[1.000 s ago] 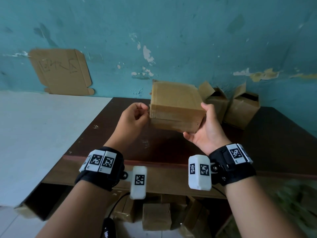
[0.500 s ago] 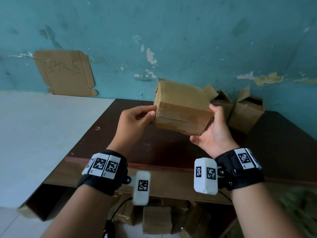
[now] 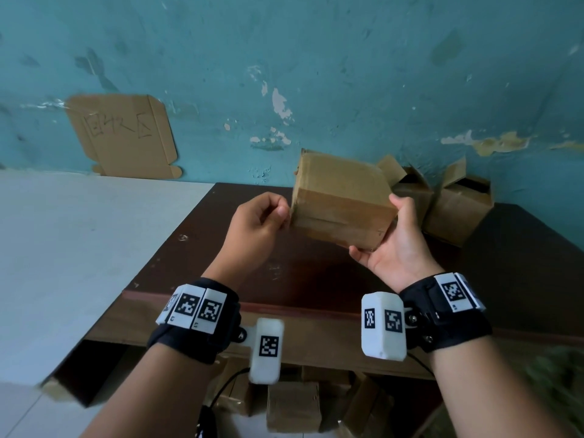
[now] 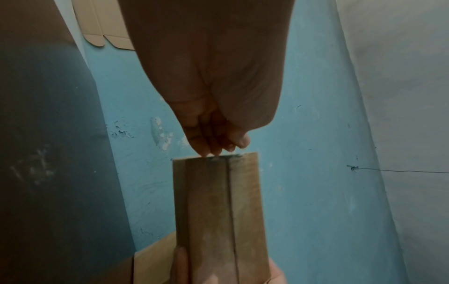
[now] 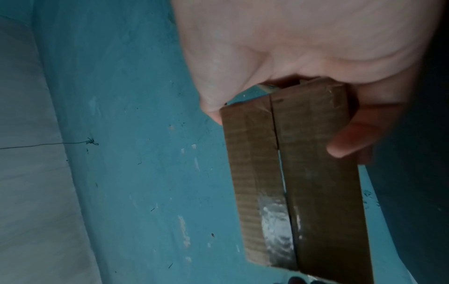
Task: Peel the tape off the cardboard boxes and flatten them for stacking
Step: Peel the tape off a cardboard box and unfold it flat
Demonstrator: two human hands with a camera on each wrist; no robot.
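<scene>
My right hand (image 3: pixel 384 235) holds a closed brown cardboard box (image 3: pixel 341 197) up above the dark table, thumb on its right end and fingers underneath. Brown tape (image 3: pixel 341 211) runs along the seam of the side that faces me. My left hand (image 3: pixel 278 213) is at the box's left edge with curled fingers, thumb and fingertips nipping the tape end there. In the left wrist view the bunched fingertips (image 4: pixel 213 149) touch the end of the box (image 4: pixel 218 211). The right wrist view shows the box (image 5: pixel 316 182) in my grip, with shiny tape (image 5: pixel 274 221) over the seam.
Two opened cardboard boxes (image 3: pixel 410 191) (image 3: pixel 458 207) stand at the back right of the brown table (image 3: pixel 252 263), against the blue wall. A flat cardboard sheet (image 3: pixel 123 134) with writing leans on the wall at left, above a white surface (image 3: pixel 79 248). More boxes (image 3: pixel 294 403) lie under the table.
My left hand has let go of the box's left corner and curled its fingers to pick at the edge. The right hand has tilted the box slightly.
</scene>
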